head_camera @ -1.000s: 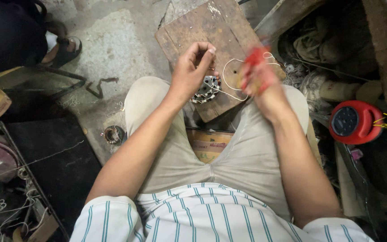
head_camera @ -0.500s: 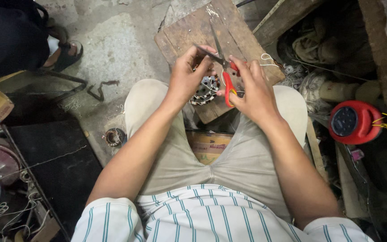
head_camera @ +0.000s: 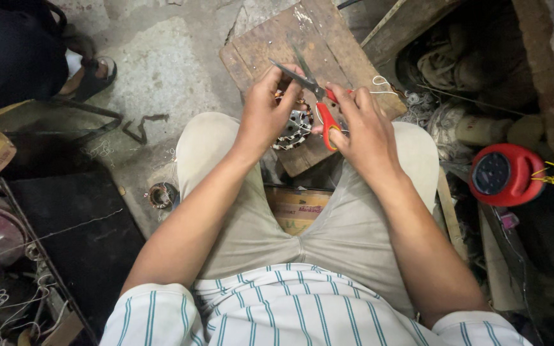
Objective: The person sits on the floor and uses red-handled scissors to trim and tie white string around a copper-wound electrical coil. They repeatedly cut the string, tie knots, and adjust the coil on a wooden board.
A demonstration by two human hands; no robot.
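Free room: bare floor (head_camera: 161,70) upper left of frame, w/ only a bent metal scrap (head_camera: 141,126). Right side blocked by red reel (head_camera: 504,174) + clutter. Left edge: black board (head_camera: 75,237), wires. Top centre taken by wood block (head_camera: 328,45).

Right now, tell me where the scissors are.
In the head view, the red-handled scissors are in the right hand, blades open over the wooden board, just right of the motor stator the left hand holds.

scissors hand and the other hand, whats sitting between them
In the head view, a wound motor stator lies between the left hand and the right hand, which holds red-handled scissors, over a wooden board.
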